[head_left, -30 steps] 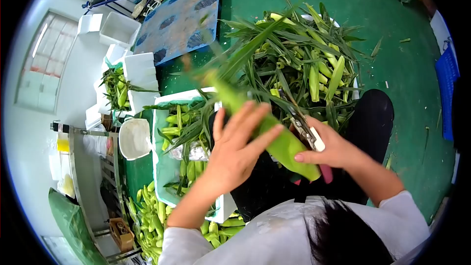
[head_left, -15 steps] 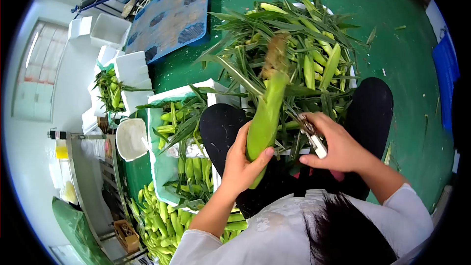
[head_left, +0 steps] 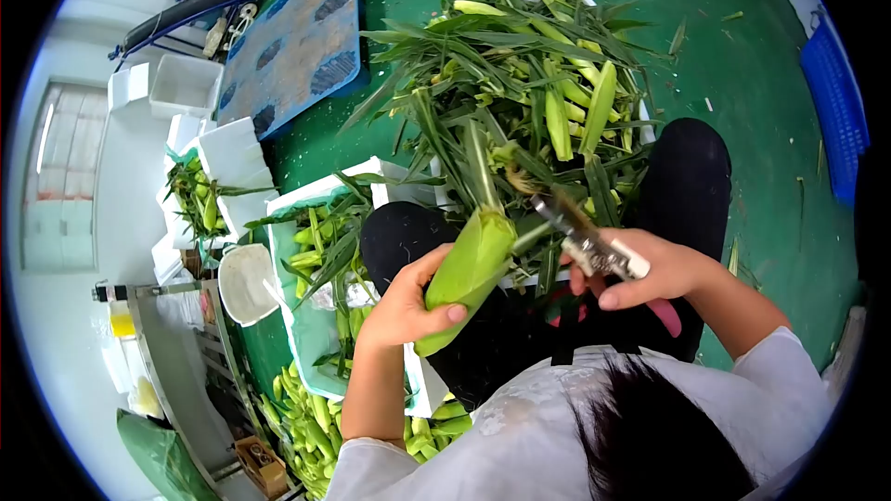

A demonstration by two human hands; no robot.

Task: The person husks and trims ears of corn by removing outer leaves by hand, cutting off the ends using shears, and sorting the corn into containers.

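My left hand [head_left: 413,301] is wrapped round the lower part of a green ear of corn [head_left: 471,255] in its husk. The ear tilts up and to the right, and its top end looks cut flat, without the brown silk. In my right hand [head_left: 650,269] is a pair of pruning shears [head_left: 594,249], with metal blades and a pink-red handle showing below. The blades point up and left, just right of the ear's cut end and apart from it. Beyond them, a blurred tuft of brown silk [head_left: 527,180] shows over the leaf heap.
A heap of husk leaves and corn trimmings [head_left: 501,65] lies ahead between my knees. To the left stands a white foam box [head_left: 288,301] with corn, beside a pile of ears [head_left: 316,441]. Farther off are a white bucket [head_left: 248,285] and a blue pallet [head_left: 302,32].
The silk end has come off the ear. My left hand has moved left with the ear, lower and more tilted. The shears have risen slightly and turned up and left.
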